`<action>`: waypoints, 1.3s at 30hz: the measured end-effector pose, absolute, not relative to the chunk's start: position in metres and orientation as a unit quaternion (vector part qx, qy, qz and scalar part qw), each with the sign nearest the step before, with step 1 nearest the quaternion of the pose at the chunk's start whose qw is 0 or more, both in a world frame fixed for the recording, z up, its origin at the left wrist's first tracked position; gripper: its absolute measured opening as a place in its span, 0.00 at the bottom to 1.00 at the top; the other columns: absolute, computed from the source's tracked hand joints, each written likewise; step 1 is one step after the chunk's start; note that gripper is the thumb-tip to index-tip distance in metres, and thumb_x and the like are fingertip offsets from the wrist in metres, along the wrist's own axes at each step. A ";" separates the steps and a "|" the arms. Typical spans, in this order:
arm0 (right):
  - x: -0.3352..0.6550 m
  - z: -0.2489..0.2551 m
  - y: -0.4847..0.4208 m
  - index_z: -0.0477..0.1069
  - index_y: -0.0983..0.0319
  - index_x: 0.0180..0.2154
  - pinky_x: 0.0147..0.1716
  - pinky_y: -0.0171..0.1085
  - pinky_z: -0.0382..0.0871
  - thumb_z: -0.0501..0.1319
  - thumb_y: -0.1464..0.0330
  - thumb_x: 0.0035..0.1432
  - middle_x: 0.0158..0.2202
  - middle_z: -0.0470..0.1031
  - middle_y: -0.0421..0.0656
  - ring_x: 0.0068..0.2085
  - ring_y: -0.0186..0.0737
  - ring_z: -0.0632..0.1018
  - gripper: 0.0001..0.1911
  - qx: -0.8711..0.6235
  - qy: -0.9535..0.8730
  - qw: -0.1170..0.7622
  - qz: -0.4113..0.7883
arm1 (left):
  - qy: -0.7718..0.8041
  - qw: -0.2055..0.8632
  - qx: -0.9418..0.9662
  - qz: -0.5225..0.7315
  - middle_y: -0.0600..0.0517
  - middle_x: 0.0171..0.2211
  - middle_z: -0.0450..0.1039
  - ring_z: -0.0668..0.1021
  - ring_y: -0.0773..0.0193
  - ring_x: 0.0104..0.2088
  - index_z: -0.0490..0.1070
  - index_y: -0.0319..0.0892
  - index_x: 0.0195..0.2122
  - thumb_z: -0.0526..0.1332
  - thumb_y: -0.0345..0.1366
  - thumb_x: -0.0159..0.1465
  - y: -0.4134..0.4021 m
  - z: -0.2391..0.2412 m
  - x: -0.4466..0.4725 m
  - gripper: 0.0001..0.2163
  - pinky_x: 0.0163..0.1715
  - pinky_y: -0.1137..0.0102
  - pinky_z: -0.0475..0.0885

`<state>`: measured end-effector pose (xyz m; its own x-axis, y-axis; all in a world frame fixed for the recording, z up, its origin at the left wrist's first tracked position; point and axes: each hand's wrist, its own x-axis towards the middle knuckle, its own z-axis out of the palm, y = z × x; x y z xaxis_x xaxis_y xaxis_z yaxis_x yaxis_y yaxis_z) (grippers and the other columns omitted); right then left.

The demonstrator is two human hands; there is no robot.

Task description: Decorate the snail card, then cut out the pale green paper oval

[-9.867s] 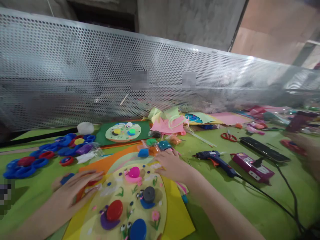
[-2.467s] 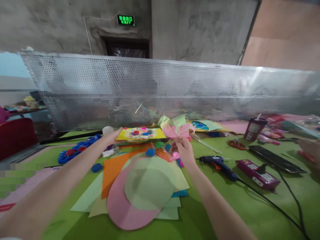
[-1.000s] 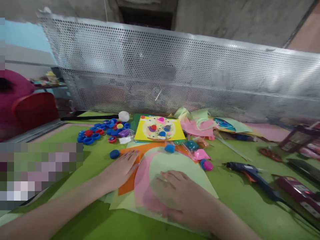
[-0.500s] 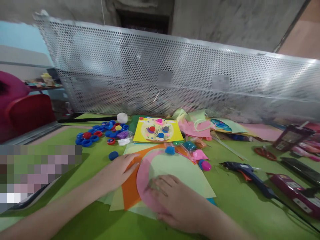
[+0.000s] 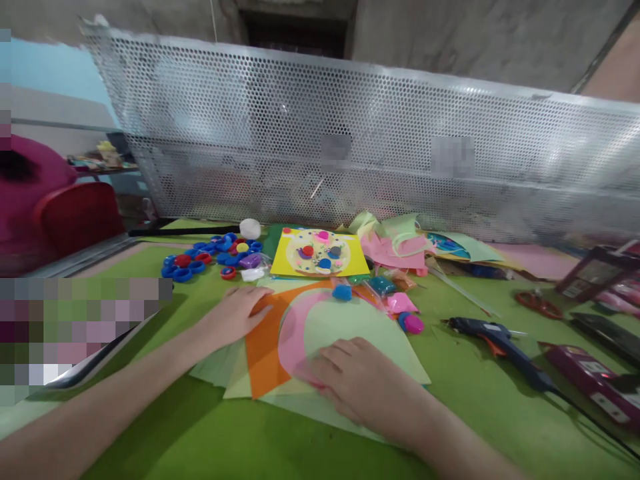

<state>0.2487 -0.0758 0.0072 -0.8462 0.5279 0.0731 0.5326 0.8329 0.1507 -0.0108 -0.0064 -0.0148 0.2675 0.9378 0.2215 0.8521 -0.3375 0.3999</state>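
Right now we've got both palms flat on the stack of paper sheets (image 5: 350, 327) at the middle of the green table (image 5: 475, 413). Our left hand (image 5: 235, 315) lies open, fingers spread, on the orange sheet (image 5: 261, 347) at the stack's nine o'clock edge, gripping nothing. Our right hand (image 5: 367, 383) presses down open at five o'clock, fingertips on the pink circle (image 5: 290, 340). At twelve o'clock sits the yellow card (image 5: 320, 252); bottle caps (image 5: 200, 257) cluster at ten o'clock; the glue gun (image 5: 495, 340) lies at three o'clock.
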 end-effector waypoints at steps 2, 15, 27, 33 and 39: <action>0.252 0.010 -0.075 0.66 0.60 0.44 0.28 0.40 0.67 0.55 0.72 0.59 0.35 0.76 0.43 0.34 0.43 0.75 0.10 -0.280 -0.954 0.006 -0.102 | 0.570 0.149 0.768 0.252 0.48 0.48 0.70 0.73 0.55 0.47 0.67 0.41 0.45 0.59 0.37 0.62 -0.007 -0.010 -0.011 0.11 0.47 0.52 0.67; 0.263 0.025 -0.063 0.61 0.65 0.53 0.42 0.44 0.70 0.47 0.71 0.63 0.49 0.72 0.50 0.45 0.46 0.75 0.18 -0.482 -0.868 0.088 0.080 | 0.491 0.597 0.467 0.429 0.48 0.44 0.72 0.77 0.59 0.38 0.67 0.40 0.46 0.58 0.38 0.62 -0.017 0.008 -0.002 0.12 0.37 0.59 0.74; 0.250 0.018 -0.074 0.49 0.66 0.61 0.45 0.50 0.66 0.51 0.64 0.59 0.59 0.58 0.53 0.52 0.55 0.67 0.30 -0.362 -0.928 0.086 0.026 | 0.410 0.659 0.384 0.501 0.54 0.35 0.81 0.81 0.63 0.30 0.75 0.45 0.39 0.70 0.30 0.46 -0.039 0.024 0.016 0.17 0.27 0.73 0.78; 0.274 0.038 -0.062 0.57 0.66 0.55 0.22 0.38 0.64 0.45 0.71 0.60 0.34 0.77 0.48 0.30 0.47 0.77 0.22 -0.503 -0.858 0.086 0.050 | 0.419 0.634 0.351 0.547 0.53 0.33 0.81 0.82 0.59 0.27 0.73 0.46 0.41 0.69 0.30 0.47 -0.038 0.027 0.018 0.19 0.20 0.71 0.79; 0.275 0.036 -0.060 0.59 0.66 0.53 0.25 0.38 0.63 0.45 0.67 0.62 0.35 0.78 0.49 0.33 0.48 0.78 0.20 -0.479 -0.863 0.111 0.115 | 0.432 0.559 0.298 0.642 0.55 0.24 0.80 0.81 0.62 0.23 0.73 0.45 0.41 0.58 0.33 0.59 -0.031 0.047 -0.019 0.09 0.18 0.74 0.78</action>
